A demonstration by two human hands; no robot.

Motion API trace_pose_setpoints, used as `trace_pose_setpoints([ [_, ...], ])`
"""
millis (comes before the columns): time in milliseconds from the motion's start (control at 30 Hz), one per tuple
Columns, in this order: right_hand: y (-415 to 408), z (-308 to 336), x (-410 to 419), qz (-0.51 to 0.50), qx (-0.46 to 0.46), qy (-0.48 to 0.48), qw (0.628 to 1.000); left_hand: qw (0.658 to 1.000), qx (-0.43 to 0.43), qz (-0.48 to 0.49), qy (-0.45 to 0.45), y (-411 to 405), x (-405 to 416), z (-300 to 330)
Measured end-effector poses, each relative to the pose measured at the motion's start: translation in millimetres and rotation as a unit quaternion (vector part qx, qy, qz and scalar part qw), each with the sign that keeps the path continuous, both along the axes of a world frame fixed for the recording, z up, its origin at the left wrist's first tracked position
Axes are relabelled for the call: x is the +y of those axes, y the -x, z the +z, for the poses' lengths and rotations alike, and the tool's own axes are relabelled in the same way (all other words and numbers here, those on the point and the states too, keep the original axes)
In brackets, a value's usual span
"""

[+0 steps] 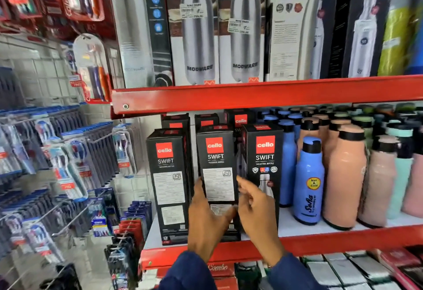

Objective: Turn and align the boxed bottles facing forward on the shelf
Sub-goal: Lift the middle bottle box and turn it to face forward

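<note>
Three black Cello Swift bottle boxes stand in the front row of the red shelf [320,241]. The left box [168,180] and the middle box [217,164] show their printed-text side; the right box [265,152] shows the bottle picture. My left hand [206,218] grips the lower part of the middle box, thumb across its front and fingers on its left edge. My right hand [256,207] hovers with fingers spread at that box's right edge, in front of the right box. More black boxes [240,119] stand behind.
Loose blue [307,182], peach [345,175] and mint bottles crowd the shelf to the right. The upper red shelf [251,94] holds tall boxed steel bottles. Toothbrush packs [75,148] hang on pegs to the left. Boxes fill the shelf below.
</note>
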State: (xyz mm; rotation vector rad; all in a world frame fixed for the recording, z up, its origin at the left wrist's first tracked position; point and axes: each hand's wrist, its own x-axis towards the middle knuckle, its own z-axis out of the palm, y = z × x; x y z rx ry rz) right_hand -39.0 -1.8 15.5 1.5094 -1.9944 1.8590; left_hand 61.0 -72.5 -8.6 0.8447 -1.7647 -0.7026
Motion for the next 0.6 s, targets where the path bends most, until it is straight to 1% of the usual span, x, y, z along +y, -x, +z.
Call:
trace_pose_setpoints([
  [100, -12, 2, 3, -0.017, 0.001, 0.035, 0.999, 0.999, 0.042, -0.002, 0.002, -7, -2, 3],
  [233, -19, 8, 10, -0.001, -0.019, 0.069, 0.997, 0.997, 0.08, 0.0, 0.006, -14, 3, 9],
  [400, -11, 19, 20, -0.001, -0.004, 0.102, 0.995, 0.996, 0.07, 0.001, 0.053, -29, 11, 22],
  [467, 0, 18, 21, 0.021, -0.009, 0.076, 0.997, 0.996, 0.073, -0.006, 0.054, -36, 11, 26],
  [533, 10, 16, 19, 0.064, -0.006, 0.024, 0.998, 0.995, 0.078, -0.018, 0.054, -42, 9, 28],
  [600, 14, 15, 18, 0.108, -0.007, -0.023, 0.994, 0.993, 0.088, -0.058, 0.044, -47, 4, 27],
])
